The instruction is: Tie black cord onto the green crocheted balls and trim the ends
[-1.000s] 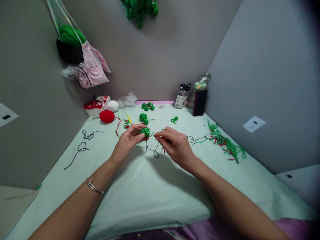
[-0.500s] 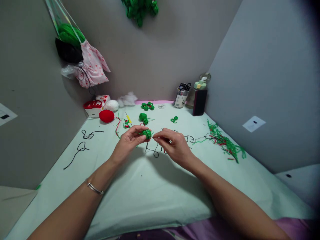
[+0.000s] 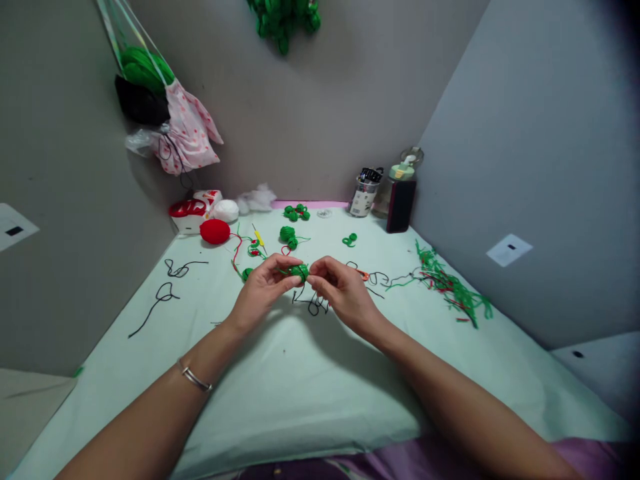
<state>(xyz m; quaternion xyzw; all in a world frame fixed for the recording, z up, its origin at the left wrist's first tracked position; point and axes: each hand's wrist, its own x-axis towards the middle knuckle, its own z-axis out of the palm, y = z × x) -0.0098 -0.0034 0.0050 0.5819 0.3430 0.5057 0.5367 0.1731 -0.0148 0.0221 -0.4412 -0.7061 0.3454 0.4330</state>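
My left hand (image 3: 263,290) pinches a small green crocheted ball (image 3: 300,271) between thumb and fingers, above the table. Black yarn (image 3: 315,305) hangs below the ball in loops. My right hand (image 3: 345,290) is closed in a pinch against the ball's right side; what its fingertips hold is too small to make out. Behind the hands lie a green yarn ball (image 3: 287,234) and a yellow-handled crochet hook (image 3: 259,236). An orange item (image 3: 363,275) shows just past my right knuckles, partly hidden.
A red yarn ball (image 3: 215,231) sits at the left back beside a white box (image 3: 190,225). Black strands (image 3: 163,293) lie at left, yarn scraps (image 3: 453,287) at right. A pen cup (image 3: 363,198), a bottle (image 3: 401,171) and an upright phone (image 3: 401,207) stand at the back right.
My right hand has turned slightly, its fingertips now closer against the green ball. The ball has shifted a little right and turned in my left fingers, and the black yarn loops hang differently.
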